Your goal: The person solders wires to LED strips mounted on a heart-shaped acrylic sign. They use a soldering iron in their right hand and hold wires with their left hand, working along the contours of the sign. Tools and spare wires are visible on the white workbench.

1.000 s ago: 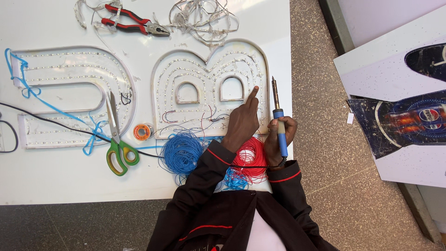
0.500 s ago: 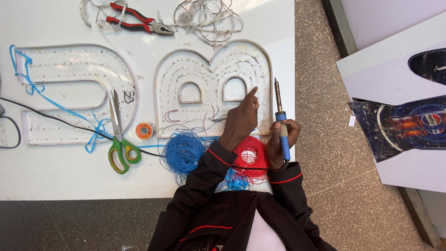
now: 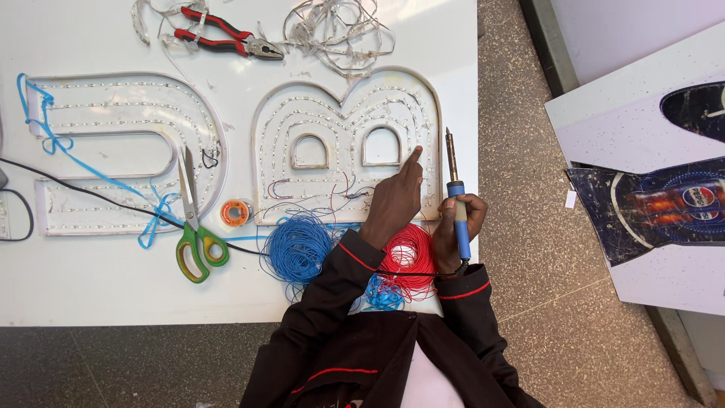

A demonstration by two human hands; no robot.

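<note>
My left hand (image 3: 394,202) rests on a white letter-shaped sign channel (image 3: 346,143) lined with LED strips. Its index finger points out and touches the channel's right lobe, and the other fingers are curled with nothing in them. My right hand (image 3: 455,230) grips a blue-handled soldering iron (image 3: 455,193) upright, tip pointing away, just beyond the channel's right edge. A red wire coil (image 3: 411,257) lies under my wrists, with a blue wire coil (image 3: 298,248) to its left.
A second letter channel (image 3: 124,151) lies at the left on the white table (image 3: 91,287), with blue wire and a black cable. Green-handled scissors (image 3: 195,227), an orange solder reel (image 3: 235,212), red pliers (image 3: 226,34) and tangled strip (image 3: 340,30) are nearby. Printed panels (image 3: 649,174) lie on the floor at right.
Both hands hold nearly the same pose; the index finger stays on the channel and the soldering iron stays upright. Only the view shifts slightly.
</note>
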